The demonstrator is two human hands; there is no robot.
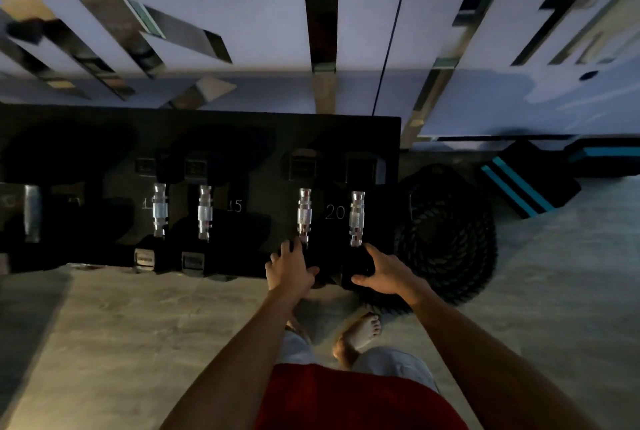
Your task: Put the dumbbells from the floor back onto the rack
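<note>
A black dumbbell rack (104, 138) runs along the wall, with white numbers 15 and 20 on it. Two black dumbbells with silver handles lie in the 20 slots: the left one (304, 213) and the right one (356, 218). My left hand (291, 268) lies over the near head of the left dumbbell, fingers spread. My right hand (384, 272) cups the near head of the right dumbbell, fingers curled round it. Two more dumbbells (159, 211) (205, 213) lie in the 15 slots.
A coiled black battle rope (450, 239) lies on the floor right of the rack. Black foam blocks with teal stripes (526, 187) stand further right by the wall. My bare feet (360, 332) are on the grey floor before the rack.
</note>
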